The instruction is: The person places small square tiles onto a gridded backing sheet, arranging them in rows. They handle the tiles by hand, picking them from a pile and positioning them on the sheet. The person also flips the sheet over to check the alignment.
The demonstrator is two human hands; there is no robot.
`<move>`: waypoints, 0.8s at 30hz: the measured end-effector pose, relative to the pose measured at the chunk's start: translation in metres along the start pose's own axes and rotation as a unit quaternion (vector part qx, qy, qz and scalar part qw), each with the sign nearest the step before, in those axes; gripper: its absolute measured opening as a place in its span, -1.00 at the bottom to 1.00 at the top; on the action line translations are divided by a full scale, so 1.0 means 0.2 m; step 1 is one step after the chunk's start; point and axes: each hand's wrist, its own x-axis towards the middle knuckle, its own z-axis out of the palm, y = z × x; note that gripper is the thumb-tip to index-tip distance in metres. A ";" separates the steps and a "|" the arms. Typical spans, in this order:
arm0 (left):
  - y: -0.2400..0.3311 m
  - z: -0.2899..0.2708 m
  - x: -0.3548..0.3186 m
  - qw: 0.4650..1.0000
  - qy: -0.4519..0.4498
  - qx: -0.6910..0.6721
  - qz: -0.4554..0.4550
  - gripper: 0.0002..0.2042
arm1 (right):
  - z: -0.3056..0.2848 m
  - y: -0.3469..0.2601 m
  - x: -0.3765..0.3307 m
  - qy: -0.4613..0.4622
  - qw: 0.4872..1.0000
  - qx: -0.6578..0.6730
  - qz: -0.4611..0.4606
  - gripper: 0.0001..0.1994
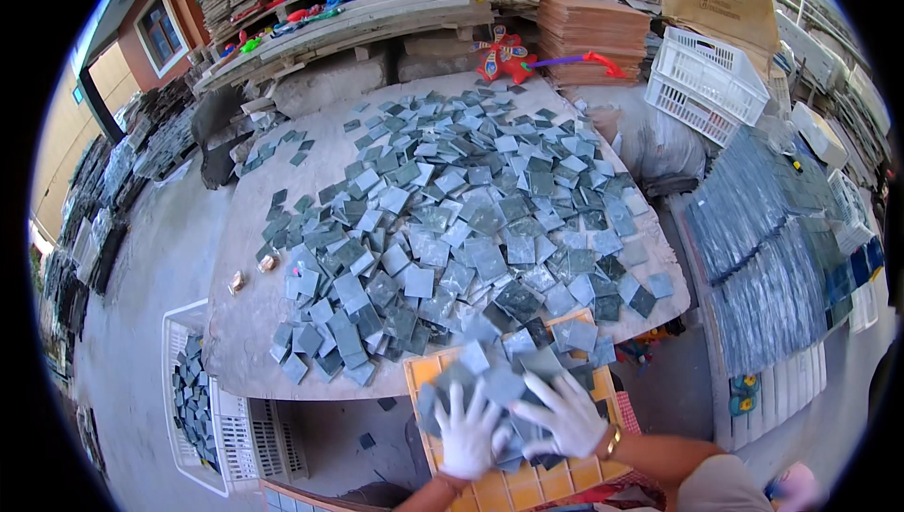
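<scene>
Both my hands wear white gloves and lie low in the head view, over an orange-yellow gridded tray (546,486). My left hand (468,432) has its fingers spread and pointing away from me, over the loose grey-green square stone tiles (504,385) on the tray. Beside it my right hand (563,418), with a gold band at the wrist, is likewise spread over those tiles. Neither hand is closed round a tile. Some tiles around the fingers are blurred. The tray's far edge meets a large heap of similar tiles (443,215) on a pale worktable (250,324).
A white crate (221,432) of tiles stands at the left. Plastic-wrapped stacks of tile sheets (767,300) lie on the right. Beyond the table are a red toy (506,55), stacked reddish sheets (591,38) and white crates (706,83).
</scene>
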 end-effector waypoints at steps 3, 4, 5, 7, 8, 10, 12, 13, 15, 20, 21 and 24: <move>-0.14 -0.02 0.27 0.999 0.033 0.006 -0.016 -0.38 | 0.08 0.15 0.35 0.047 0.997 -0.056 -0.003 -0.32; -0.20 0.00 0.35 0.998 0.031 0.047 -0.024 -0.40 | 0.08 0.20 0.46 0.055 0.992 -0.112 -0.005 -0.31; -0.23 0.02 0.44 0.993 0.078 0.083 -0.007 -0.44 | 0.08 0.25 0.56 0.048 0.990 -0.126 0.027 -0.31; -0.29 0.03 0.59 0.991 0.111 0.078 0.000 -0.49 | 0.07 0.31 0.66 0.080 0.985 -0.127 0.081 -0.28; -0.29 0.04 0.62 0.992 0.107 0.068 -0.001 -0.50 | 0.08 0.35 0.67 0.061 0.986 -0.129 0.082 -0.28; -0.28 0.01 0.60 0.996 0.090 0.026 0.007 -0.52 | 0.05 0.32 0.65 -0.010 0.990 -0.115 0.075 -0.30; -0.27 -0.02 0.46 0.997 -0.007 0.050 0.059 -0.49 | 0.03 0.27 0.49 -0.064 0.990 -0.123 -0.004 -0.30; -0.25 0.00 0.36 0.996 -0.009 0.009 0.093 -0.47 | 0.02 0.23 0.39 -0.087 0.988 -0.121 -0.045 -0.30; -0.18 -0.04 0.14 0.994 -0.058 -0.005 0.095 -0.45 | 0.01 0.12 0.21 -0.122 0.981 -0.119 -0.089 -0.31; -0.09 0.01 -0.30 0.993 0.003 -0.106 0.044 -0.41 | 0.00 -0.07 -0.18 -0.155 0.979 -0.076 -0.109 -0.33; -0.05 0.01 -0.39 0.991 0.019 -0.130 0.018 -0.40 | 0.04 -0.06 -0.25 -0.127 0.986 -0.036 -0.104 -0.33; 0.12 0.02 -0.49 0.990 -0.072 -0.084 0.093 -0.25 | 0.10 -0.03 -0.32 -0.070 0.993 -0.028 -0.092 -0.35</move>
